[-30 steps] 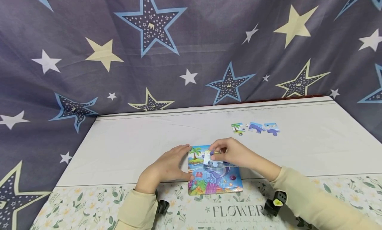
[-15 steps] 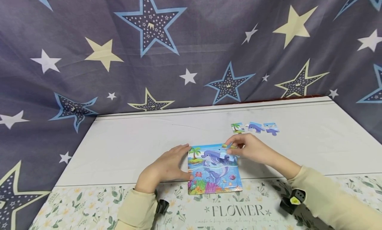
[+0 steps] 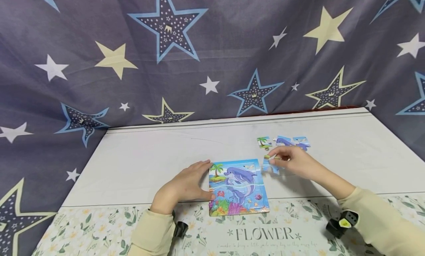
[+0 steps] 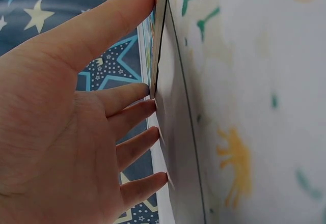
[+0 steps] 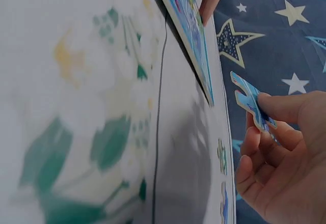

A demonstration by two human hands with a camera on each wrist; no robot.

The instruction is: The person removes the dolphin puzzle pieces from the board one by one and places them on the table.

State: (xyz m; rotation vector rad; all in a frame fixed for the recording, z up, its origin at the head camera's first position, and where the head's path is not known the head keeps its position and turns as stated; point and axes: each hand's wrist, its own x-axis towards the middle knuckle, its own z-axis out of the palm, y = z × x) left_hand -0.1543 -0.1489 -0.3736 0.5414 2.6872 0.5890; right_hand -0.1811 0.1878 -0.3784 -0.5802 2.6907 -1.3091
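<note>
A dolphin jigsaw puzzle [image 3: 240, 191] lies in its flat tray on the table. My left hand [image 3: 186, 184] rests along its left side, thumb at the lower left edge and fingers spread towards the upper left corner. In the left wrist view, the thumb [image 4: 112, 23] touches the edge of the tray. Between thumb and fingers, my right hand [image 3: 297, 162] pinches a blue puzzle piece [image 3: 269, 168], held just right of the tray. The right wrist view shows this piece [image 5: 249, 102] raised and tilted, its printed side partly visible.
Behind the right hand, a row of loose pieces lies on the white cloth: a palm tree piece [image 3: 263, 141], a dolphin piece [image 3: 283, 141] and a blue-and-purple piece [image 3: 301, 140]. The front of the table has a floral cloth [image 3: 259, 234]. A star-printed curtain [image 3: 186, 90] hangs behind.
My right hand has moved to the right, carrying the puzzle piece from above the puzzle to beside it. The dolphin picture is now uncovered. My left hand stays put.
</note>
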